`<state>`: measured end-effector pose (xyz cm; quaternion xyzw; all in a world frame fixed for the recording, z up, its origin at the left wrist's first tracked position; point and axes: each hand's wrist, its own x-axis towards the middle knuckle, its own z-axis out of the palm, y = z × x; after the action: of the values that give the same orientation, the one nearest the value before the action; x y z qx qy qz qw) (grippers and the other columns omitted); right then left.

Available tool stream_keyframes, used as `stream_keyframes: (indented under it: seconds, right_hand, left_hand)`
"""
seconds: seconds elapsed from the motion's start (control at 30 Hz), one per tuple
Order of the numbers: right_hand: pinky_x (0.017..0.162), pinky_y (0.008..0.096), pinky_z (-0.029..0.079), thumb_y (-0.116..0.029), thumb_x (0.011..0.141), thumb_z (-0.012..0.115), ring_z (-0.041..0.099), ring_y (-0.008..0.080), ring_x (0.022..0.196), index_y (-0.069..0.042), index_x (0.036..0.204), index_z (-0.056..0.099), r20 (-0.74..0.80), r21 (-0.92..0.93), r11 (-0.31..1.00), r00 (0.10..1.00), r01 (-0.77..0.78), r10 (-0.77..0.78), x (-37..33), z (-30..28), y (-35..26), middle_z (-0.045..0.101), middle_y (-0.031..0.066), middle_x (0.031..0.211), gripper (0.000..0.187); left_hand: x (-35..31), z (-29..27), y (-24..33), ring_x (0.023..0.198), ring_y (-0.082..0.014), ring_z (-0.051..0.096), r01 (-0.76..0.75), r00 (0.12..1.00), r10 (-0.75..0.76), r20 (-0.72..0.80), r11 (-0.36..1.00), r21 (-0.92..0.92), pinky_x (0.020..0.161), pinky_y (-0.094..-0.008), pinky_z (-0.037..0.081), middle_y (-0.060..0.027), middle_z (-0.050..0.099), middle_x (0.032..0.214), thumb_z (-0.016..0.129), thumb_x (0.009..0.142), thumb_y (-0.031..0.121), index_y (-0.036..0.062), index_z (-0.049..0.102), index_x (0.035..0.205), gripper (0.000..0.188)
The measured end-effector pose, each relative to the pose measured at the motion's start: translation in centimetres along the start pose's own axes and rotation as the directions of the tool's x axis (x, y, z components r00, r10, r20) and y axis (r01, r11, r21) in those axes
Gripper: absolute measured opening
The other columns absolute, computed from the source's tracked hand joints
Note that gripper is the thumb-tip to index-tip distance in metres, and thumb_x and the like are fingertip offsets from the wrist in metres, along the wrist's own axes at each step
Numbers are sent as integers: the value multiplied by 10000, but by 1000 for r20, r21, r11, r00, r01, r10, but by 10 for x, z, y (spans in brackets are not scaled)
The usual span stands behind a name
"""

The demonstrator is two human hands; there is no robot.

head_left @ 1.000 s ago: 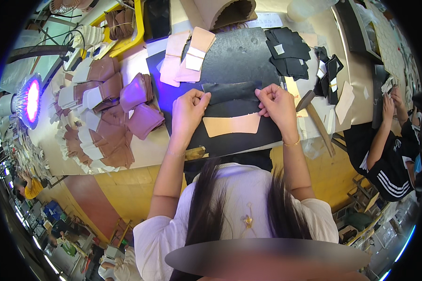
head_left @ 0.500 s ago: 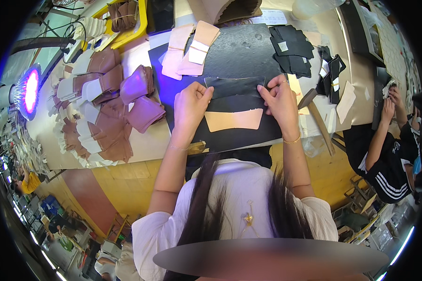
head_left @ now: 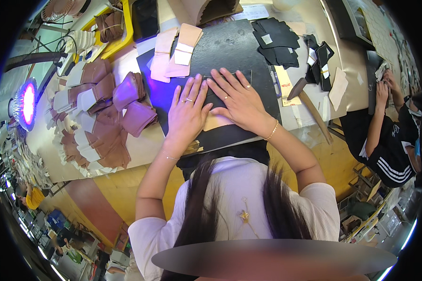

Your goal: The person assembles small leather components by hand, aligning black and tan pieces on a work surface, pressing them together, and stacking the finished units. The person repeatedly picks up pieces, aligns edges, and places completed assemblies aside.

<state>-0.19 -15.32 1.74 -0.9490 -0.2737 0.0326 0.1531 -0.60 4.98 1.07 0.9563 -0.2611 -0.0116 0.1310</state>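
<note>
Both palms press flat over a black leather piece (head_left: 214,99) on the black work mat (head_left: 220,42). My left hand (head_left: 186,112) lies with its fingers stretched out along the left part of the piece. My right hand (head_left: 239,100) is spread across the middle and right part, its fingers slanting up to the left. Most of the black piece is hidden beneath the hands. Just below it lies a curved tan leather piece (head_left: 216,122), partly covered by the right hand and thumb.
Banded tan leather stacks (head_left: 163,54) and black leather pieces (head_left: 276,42) lie at the far side. Brown leather stacks (head_left: 98,112) fill the left, beside a lit lamp (head_left: 29,104). A hammer (head_left: 312,107) rests at right. Another person's hands (head_left: 384,86) work farther right.
My hands have let go of the black piece's two upper corners, moved inward and flattened onto it. The view has shifted slightly.
</note>
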Motion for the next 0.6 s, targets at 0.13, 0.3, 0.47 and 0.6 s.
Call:
stream_keyframes:
  seconds: [0.13, 0.3, 0.47, 0.6]
  right_hand:
    - [1200, 474, 156, -547, 920, 500, 246, 244, 1475, -129, 1510, 363, 4, -75, 994, 997, -78, 78, -32, -15, 21, 287, 51, 1598, 736]
    - [1180, 568, 120, -486, 939, 531, 264, 272, 1466, -103, 1488, 395, 1, -190, 943, 960, -275, 280, -60, -30, 35, 317, 67, 1581, 684]
    - [1030, 442, 404, -248, 886, 679, 548, 298, 1195, -51, 1187, 654, -464, 30, 952, 839, -305, 284, -33, -37, 75, 602, 90, 1281, 361]
    - [826, 356, 520, -215, 846, 719, 641, 261, 941, -27, 961, 727, -539, 67, 966, 805, -250, 246, 8, -38, 112, 675, 75, 1025, 220]
  left_hand:
    - [2, -7, 4, 1441, -273, 323, 14, 999, -15, 45, 1000, 13, 1164, -494, 254, -103, 347, 1561, 557, 957, 386, 101, 439, 1458, 588]
    - [2, -9, 11, 1441, -311, 305, -15, 999, 14, 35, 999, 34, 1147, -546, 252, -126, 322, 1569, 585, 928, 442, 194, 484, 1440, 578]
    - [4, -10, 17, 1460, -344, 261, 20, 999, -20, -44, 1000, -13, 1157, -564, 212, -165, 281, 1580, 622, 916, 408, 205, 492, 1436, 573]
    - [2, -3, 47, 1462, -356, 257, -83, 990, 77, -122, 995, -46, 1168, -552, 201, -180, 280, 1578, 685, 878, 375, 142, 481, 1433, 636]
